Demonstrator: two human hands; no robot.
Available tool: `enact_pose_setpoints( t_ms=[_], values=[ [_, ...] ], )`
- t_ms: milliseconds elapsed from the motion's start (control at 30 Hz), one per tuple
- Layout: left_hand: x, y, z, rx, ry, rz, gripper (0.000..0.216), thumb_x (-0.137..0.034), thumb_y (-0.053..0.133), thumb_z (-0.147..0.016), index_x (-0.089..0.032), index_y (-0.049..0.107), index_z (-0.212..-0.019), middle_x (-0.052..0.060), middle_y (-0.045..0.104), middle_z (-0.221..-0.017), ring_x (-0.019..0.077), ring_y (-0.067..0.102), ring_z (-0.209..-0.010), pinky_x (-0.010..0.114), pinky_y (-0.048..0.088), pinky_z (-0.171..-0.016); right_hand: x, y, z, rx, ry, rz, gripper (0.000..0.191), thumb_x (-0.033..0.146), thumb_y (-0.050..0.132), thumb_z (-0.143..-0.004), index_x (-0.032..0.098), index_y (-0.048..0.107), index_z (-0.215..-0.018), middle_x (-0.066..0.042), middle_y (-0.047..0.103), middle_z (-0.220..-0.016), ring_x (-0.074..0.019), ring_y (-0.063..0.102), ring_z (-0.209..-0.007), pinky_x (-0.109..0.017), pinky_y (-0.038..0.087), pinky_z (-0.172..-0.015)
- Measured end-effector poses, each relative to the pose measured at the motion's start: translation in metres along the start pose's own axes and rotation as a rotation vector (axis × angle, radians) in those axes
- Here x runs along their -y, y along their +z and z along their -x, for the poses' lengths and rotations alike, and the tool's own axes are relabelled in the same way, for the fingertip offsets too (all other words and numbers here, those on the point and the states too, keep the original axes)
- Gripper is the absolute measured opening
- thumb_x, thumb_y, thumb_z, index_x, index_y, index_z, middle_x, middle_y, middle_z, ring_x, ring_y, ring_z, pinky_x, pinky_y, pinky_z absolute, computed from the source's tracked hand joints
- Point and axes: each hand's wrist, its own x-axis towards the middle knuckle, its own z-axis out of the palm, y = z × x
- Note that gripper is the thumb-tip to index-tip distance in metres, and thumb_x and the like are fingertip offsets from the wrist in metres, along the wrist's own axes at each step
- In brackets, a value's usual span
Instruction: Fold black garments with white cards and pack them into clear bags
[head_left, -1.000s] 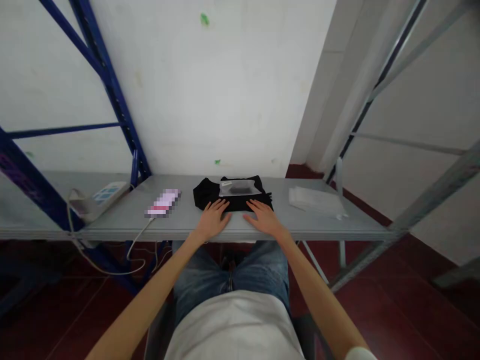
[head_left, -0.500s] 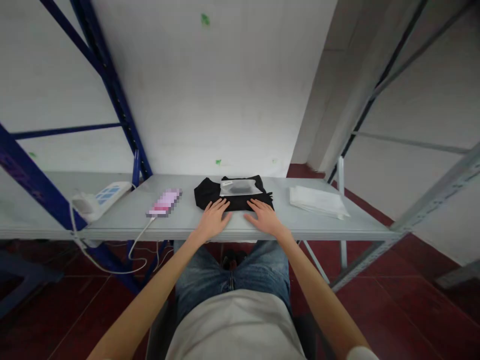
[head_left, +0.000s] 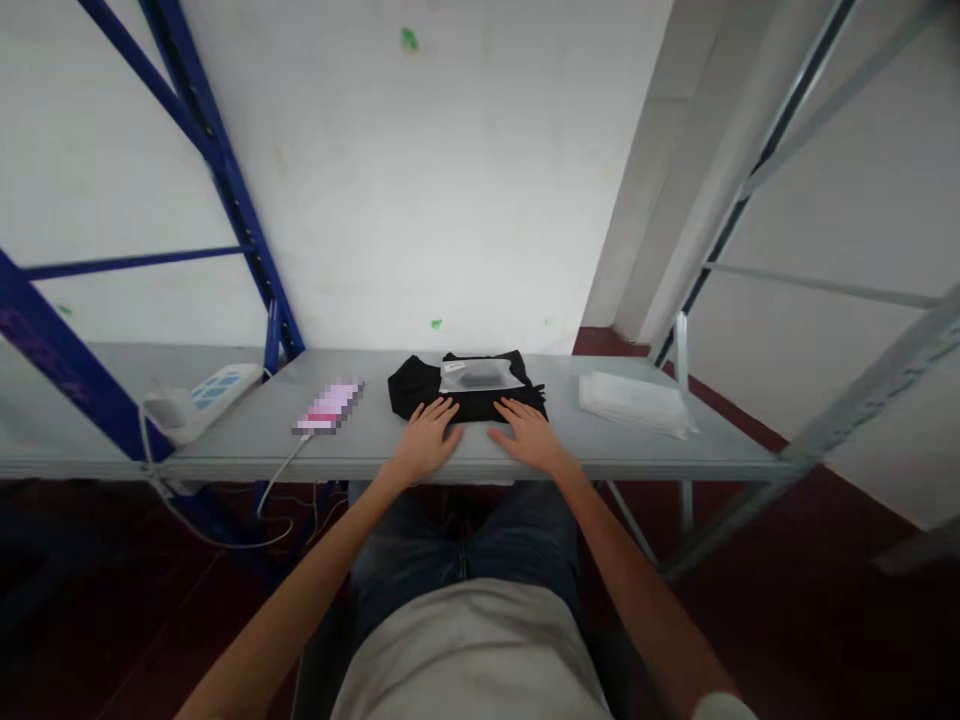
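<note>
A folded black cloth item (head_left: 412, 386) lies on the grey shelf board in front of me; its exact kind does not show. On top of it rests a clear plastic packet (head_left: 481, 375) with a pale edge. My left hand (head_left: 429, 438) lies flat with fingers spread, its fingertips on the near left edge of the cloth. Mirroring it, my right hand (head_left: 526, 434) touches the near right edge, palm down and fingers apart. Neither hand grips anything.
To the right lies a stack of white plastic bags or sheets (head_left: 636, 403). A phone (head_left: 330, 405) with a blurred screen and a white cable sits left, near a white power strip (head_left: 217, 395). Blue posts (head_left: 225, 180) and a grey post (head_left: 847, 400) frame the shelf board (head_left: 637, 462).
Both hands and the black cloth stay where they were. Only the lighting differs: the wall looks brighter and the floor darker.
</note>
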Motion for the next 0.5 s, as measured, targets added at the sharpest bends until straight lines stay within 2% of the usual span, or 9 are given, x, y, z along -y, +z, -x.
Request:
enact_pose_setpoints(
  t_ms=[500],
  values=[
    [-0.0011,-0.0020,0.0001,0.021,-0.003,-0.002,0.054,-0.044,0.040,-0.105,-0.019,0.054,-0.152,0.010,0.050,-0.161,0.0272,0.039,-0.154,0.053,0.029,-0.128,0.0000,0.0010,-0.0004,0.005,0.002,-0.002,0.067,0.059,0.045,-0.105,0.017,0.050,-0.157,-0.014,0.047,-0.162,-0.0303,0.042,-0.151,-0.048,0.033,-0.125]
  ],
)
